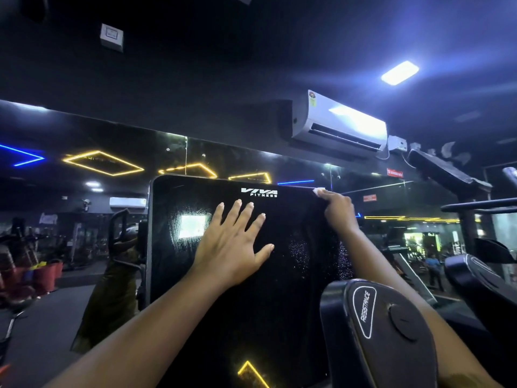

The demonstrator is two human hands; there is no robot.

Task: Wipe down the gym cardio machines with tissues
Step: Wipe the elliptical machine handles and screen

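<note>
A big black glossy console screen [212,317] marked VIVA FITNESS fills the middle of the head view. My left hand [235,242] lies flat on its upper middle with the fingers spread and straight. At the screen's top right corner my right hand [337,210] grips a small white tissue [319,190], which peeks out above the fingers against the corner edge. Fine speckles show on the right part of the screen.
A black handlebar pad with a RESISTANCE knob [402,322] stands close at the lower right. A white air conditioner [340,123] hangs above. A mirror wall [84,191] behind shows gym equipment, and another machine [481,273] stands at the right.
</note>
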